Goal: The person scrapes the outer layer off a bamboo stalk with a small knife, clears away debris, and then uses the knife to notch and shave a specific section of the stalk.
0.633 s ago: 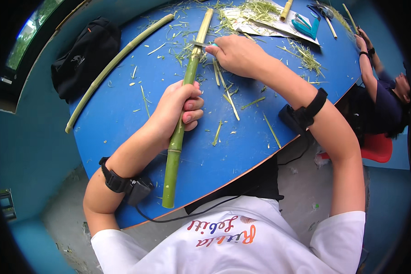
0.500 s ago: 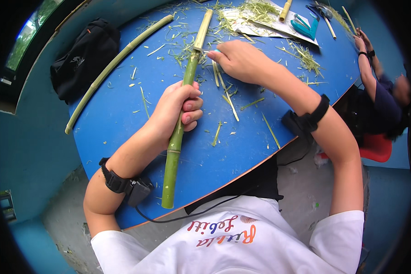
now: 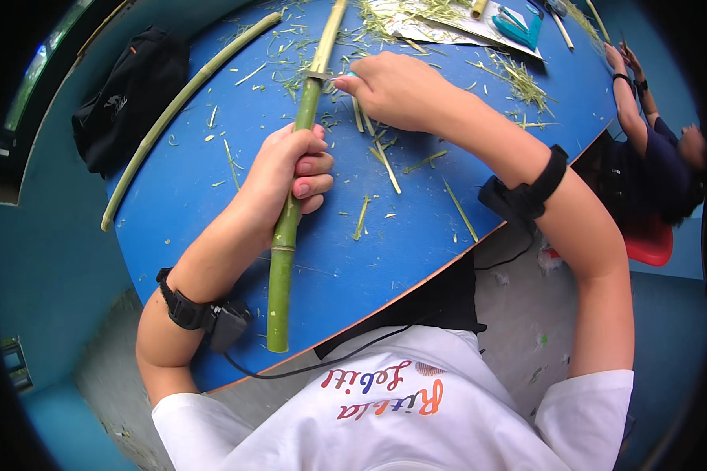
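My left hand is wrapped round the middle of a green bamboo stalk, which slants away from me across the table. The lower part keeps its green skin, while the far part is pale and peeled. A thin metal knife blade lies crosswise on the stalk where green meets pale. Closed round its handle, of which only a bit of teal shows, is my right hand. Loose pale bamboo shavings lie to the right of the stalk.
A second long bamboo stalk rests along the left edge of the blue table, beside a black bag. Papers with shavings and a teal tool lie at the back. Another person's hands are at the far right.
The whole scene has shifted slightly left and up in the view. Both hands keep their grips, and the blade stays at nearly the same spot on the stalk.
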Demonstrator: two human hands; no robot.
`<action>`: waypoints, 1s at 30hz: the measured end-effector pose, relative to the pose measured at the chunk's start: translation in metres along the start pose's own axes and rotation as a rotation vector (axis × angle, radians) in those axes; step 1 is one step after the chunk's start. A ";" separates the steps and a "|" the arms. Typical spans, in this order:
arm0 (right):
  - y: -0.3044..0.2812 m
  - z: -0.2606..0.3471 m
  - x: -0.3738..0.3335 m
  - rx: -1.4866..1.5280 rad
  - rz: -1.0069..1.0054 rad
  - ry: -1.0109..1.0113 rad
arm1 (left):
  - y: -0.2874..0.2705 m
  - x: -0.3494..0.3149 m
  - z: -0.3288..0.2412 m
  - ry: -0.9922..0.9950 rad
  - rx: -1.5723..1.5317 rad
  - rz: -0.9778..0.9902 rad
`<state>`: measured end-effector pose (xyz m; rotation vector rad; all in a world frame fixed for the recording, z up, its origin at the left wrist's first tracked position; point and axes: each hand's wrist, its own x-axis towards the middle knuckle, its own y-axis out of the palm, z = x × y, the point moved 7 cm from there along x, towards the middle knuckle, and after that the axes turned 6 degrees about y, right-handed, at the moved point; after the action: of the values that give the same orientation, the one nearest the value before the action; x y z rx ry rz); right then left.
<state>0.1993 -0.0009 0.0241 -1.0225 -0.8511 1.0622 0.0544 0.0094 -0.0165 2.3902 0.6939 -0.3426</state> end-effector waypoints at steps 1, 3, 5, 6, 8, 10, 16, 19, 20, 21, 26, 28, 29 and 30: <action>0.003 -0.001 0.004 0.002 -0.008 0.007 | 0.001 0.001 0.000 -0.002 0.009 0.006; 0.002 -0.002 0.016 0.010 -0.049 0.027 | -0.001 0.003 -0.003 0.032 0.046 -0.042; 0.001 -0.008 0.023 0.006 -0.022 0.093 | -0.002 0.004 -0.001 0.025 0.048 -0.023; 0.002 -0.006 0.024 -0.003 -0.020 0.081 | -0.004 0.003 0.000 0.021 0.036 -0.018; 0.004 -0.005 0.019 0.057 -0.030 0.065 | -0.004 0.003 -0.001 0.032 0.036 -0.022; 0.005 -0.005 0.006 0.045 0.010 0.063 | -0.004 0.003 -0.002 0.051 0.020 -0.019; 0.003 -0.010 -0.013 -0.092 0.184 0.089 | -0.001 0.004 0.001 0.027 0.017 0.006; 0.000 -0.002 -0.009 -0.107 0.148 0.071 | 0.004 0.003 0.003 0.006 0.130 0.099; 0.001 -0.010 -0.009 -0.143 0.157 0.092 | 0.002 0.004 0.002 0.014 0.072 0.066; 0.000 -0.018 -0.008 -0.180 0.166 0.109 | 0.000 0.006 0.001 0.026 0.012 0.031; -0.030 -0.034 0.000 -0.106 0.035 0.086 | 0.003 0.005 0.002 0.024 -0.058 0.063; -0.029 -0.026 0.004 -0.013 0.059 0.070 | 0.002 0.003 0.002 0.017 -0.083 0.074; -0.025 -0.022 0.006 -0.014 0.057 0.063 | 0.004 0.002 0.001 0.024 -0.083 0.071; -0.019 -0.014 0.006 -0.003 0.032 0.017 | 0.004 0.001 0.002 0.010 -0.110 0.043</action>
<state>0.2195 -0.0011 0.0377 -1.0494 -0.8255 1.0781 0.0573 0.0058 -0.0163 2.3003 0.6482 -0.2681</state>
